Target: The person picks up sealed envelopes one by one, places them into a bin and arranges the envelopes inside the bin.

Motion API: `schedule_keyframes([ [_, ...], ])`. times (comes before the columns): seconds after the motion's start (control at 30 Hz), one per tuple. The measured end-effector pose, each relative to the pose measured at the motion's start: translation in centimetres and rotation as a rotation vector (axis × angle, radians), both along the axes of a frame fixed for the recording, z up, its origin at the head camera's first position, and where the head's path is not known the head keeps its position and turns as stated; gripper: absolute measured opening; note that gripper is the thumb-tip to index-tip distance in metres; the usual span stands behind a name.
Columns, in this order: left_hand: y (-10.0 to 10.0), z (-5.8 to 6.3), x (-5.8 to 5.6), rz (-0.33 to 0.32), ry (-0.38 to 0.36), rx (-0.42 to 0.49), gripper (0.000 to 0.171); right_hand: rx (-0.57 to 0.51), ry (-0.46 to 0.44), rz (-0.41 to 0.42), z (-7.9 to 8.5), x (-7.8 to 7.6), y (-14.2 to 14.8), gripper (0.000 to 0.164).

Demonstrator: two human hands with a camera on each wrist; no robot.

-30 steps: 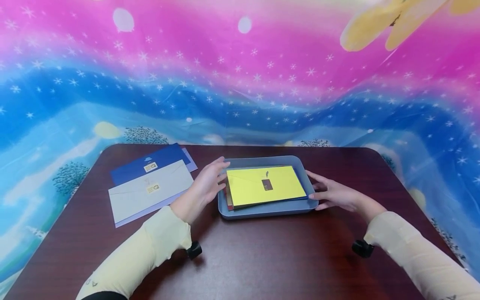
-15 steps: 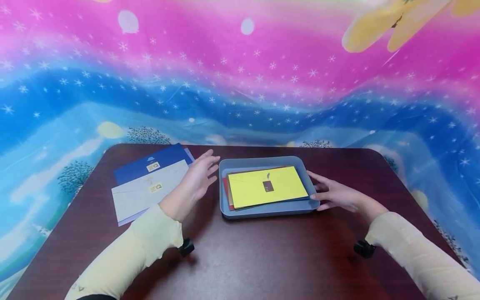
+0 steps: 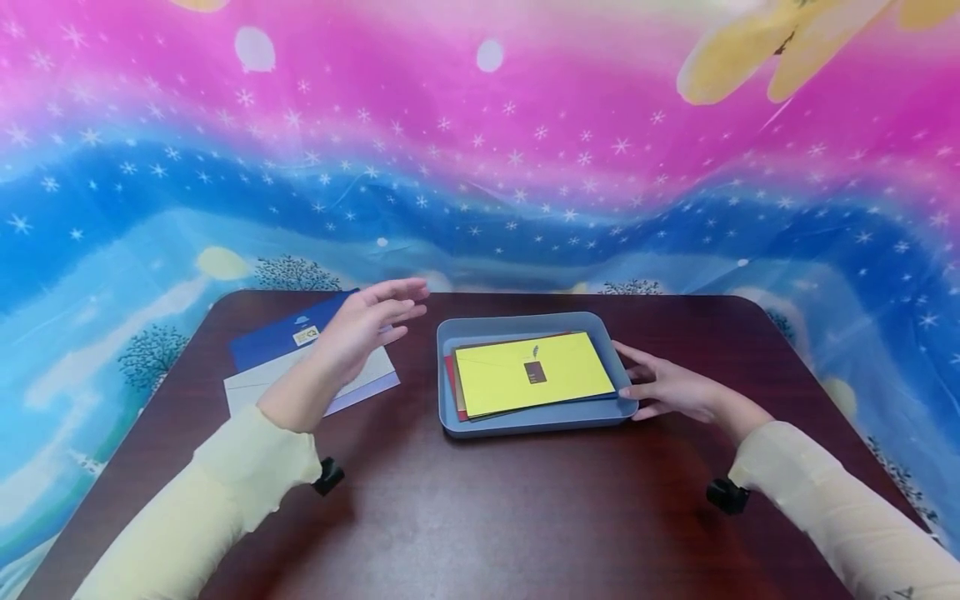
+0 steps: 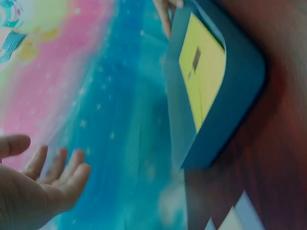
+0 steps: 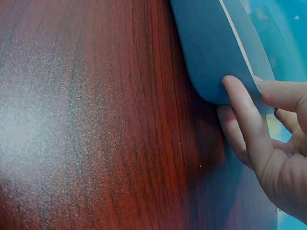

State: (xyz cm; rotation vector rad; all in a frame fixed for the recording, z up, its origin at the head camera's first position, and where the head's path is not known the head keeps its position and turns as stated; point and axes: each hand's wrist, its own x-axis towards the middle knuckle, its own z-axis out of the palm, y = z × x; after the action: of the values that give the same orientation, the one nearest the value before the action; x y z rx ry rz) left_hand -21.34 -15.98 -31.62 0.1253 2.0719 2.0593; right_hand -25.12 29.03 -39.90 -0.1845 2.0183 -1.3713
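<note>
My left hand (image 3: 356,333) hangs in the air over the envelopes at the left, with extended fingers and nothing held. Beneath it are a dark blue envelope (image 3: 262,337) and a whitish envelope (image 3: 251,383), partly covered by the hand. A lavender edge (image 3: 375,390) shows below the whitish one. At the centre, a grey-blue tray (image 3: 536,423) bears stacked envelopes, a yellow envelope (image 3: 487,383) on top and red and brown edges beneath. Resting against the tray's right end is my right hand (image 3: 678,390). Its thumb (image 5: 240,98) touches the outer wall, fingers spread and fairly straight.
The dark reddish-brown table (image 3: 525,508) is glossy, with rounded far corners. Behind its far edge hangs a pink and blue printed cloth (image 3: 480,167). A dark gap of table separates the tray from the envelopes at the left.
My left hand has left the tray's left end, moving left and up over the loose envelopes. The right hand stays at the tray, and the tray stays nearly in place.
</note>
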Motion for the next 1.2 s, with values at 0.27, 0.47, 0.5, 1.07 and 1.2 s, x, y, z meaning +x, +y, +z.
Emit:
schedule_keyframes([
  [0.27, -5.3, 0.1, 0.4, 0.006, 0.235, -0.31, 0.041, 0.0, -0.004, -0.006, 0.2, 0.0, 0.0, 0.093],
  [0.47, -9.3, -1.7, 0.4, 0.08, 0.327, -0.607, 0.045, 0.006, 0.002, -0.001, 0.1, 0.0, 0.2, 0.093],
  [0.5, -9.8, -2.1, 0.3, 0.085, 0.333, -0.646, 0.046, 0.008, 0.001, -0.003, 0.1, 0.0, 0.2, 0.092],
  [1.07, -16.9, -6.2, 0.2, -0.112, 0.015, -1.27, 0.092, 0.012, -0.005, -0.008, 0.0, -0.1, 0.0, 0.093],
  [1.2, -17.2, -6.3, 0.6, -0.099, -0.124, -1.297, 0.102, 0.011, -0.006, -0.011, -0.1, -0.1, 0.0, 0.093],
])
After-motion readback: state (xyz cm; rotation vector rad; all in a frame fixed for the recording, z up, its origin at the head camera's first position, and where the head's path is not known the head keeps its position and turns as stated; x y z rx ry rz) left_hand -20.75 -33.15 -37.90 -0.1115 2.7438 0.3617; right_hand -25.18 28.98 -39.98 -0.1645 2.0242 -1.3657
